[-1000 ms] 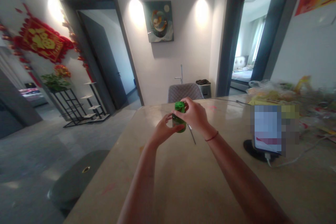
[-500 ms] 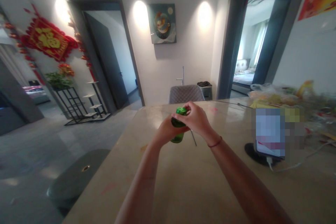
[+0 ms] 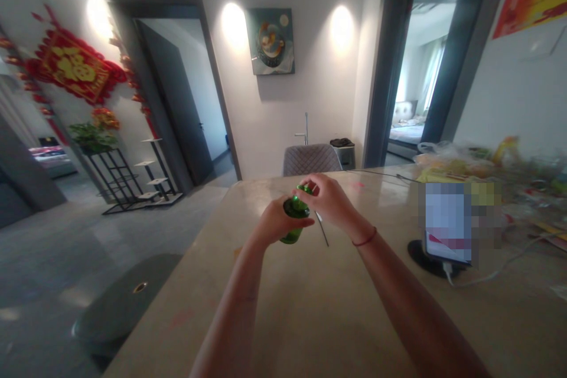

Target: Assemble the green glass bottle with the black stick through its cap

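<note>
Over the middle of the table, my left hand (image 3: 277, 221) is wrapped round a green cup-like container (image 3: 290, 238), with its dark open mouth tilted towards me. My right hand (image 3: 330, 198) is closed on a smaller shiny green piece (image 3: 299, 196) at that mouth. Whether the piece sits inside the container or just above it, I cannot tell. Fingers hide much of both green parts. A thin dark rod (image 3: 323, 230) lies on the table just below my right hand.
On the right of the table (image 3: 292, 319), a phone (image 3: 447, 248) stands on a round black stand with a white cable plugged in. Plastic bags (image 3: 447, 159) and clutter lie behind it. A grey quilted chair (image 3: 312, 159) is at the far edge, and a green stool (image 3: 128, 301) at left.
The small green piece now stands apart from the container's rim, and more of the dark mouth shows. My left hand has tipped the container slightly and moved a little left.
</note>
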Demonstrator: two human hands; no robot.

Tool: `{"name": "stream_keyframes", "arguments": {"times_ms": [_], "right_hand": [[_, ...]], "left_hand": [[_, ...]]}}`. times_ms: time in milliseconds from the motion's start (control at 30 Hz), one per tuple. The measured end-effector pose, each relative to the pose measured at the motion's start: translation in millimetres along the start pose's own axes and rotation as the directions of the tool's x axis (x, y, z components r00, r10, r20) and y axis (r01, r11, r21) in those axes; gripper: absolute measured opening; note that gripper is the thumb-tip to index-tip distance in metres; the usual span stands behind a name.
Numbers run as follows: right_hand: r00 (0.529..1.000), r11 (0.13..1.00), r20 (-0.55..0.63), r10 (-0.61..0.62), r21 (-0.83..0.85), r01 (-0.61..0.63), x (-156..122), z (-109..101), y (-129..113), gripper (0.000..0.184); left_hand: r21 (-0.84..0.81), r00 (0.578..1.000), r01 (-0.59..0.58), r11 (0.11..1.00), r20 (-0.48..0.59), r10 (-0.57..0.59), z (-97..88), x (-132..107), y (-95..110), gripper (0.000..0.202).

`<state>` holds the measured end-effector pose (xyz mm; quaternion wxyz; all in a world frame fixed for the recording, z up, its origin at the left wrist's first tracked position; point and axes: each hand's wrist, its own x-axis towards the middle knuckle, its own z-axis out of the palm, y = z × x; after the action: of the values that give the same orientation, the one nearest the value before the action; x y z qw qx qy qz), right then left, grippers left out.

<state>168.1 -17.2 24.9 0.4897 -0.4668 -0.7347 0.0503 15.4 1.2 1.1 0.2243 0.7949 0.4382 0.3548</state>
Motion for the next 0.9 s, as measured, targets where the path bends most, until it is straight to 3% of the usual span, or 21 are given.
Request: {"name": "stream_keyframes", "arguments": {"times_ms": [200,333,433,533,600,800,900], "right_hand": [[0.992,0.994,0.114,-0.051,0.098,0.040,0.0,-5.8,3.4,0.019],[0.965,0.982,0.229,-0.128,0.169,0.091,-2.9,-10.7,7.4,0.044],[0.962,0.988,0.260,-0.084,0.146,0.047,-4.7,-11.4,7.8,0.058],[0.974,1.000,0.225,0.029,-0.007,-0.028,-4.6,-9.5,5.9,0.053],[0.969,0.999,0.243,0.038,-0.045,-0.028,-4.1,-9.2,4.9,0.047],[0.917,0.981,0.383,-0.112,0.191,0.039,-5.9,-13.8,5.7,0.050],[0.912,0.985,0.402,-0.084,0.173,0.014,-7.4,-14.4,5.1,0.045]], "left_hand": [[0.063,0.999,0.033,0.997,0.038,-0.036,-6.7,-2.0,-1.8,0.051],[0.086,0.997,0.032,0.996,0.072,-0.038,-11.3,-4.1,0.3,0.049],[0.104,0.995,0.041,0.994,0.087,-0.050,-14.9,-6.8,5.2,0.048],[0.152,0.988,0.041,0.988,0.139,-0.062,-19.3,-10.1,10.7,0.050],[0.185,0.978,0.038,0.982,0.196,-0.075,-22.8,-12.4,12.9,0.049],[0.210,0.961,0.032,0.977,0.263,-0.088,-31.3,-16.6,9.9,0.047],[0.197,0.959,0.030,0.980,0.270,-0.084,-32.6,-17.0,7.5,0.048]]}}
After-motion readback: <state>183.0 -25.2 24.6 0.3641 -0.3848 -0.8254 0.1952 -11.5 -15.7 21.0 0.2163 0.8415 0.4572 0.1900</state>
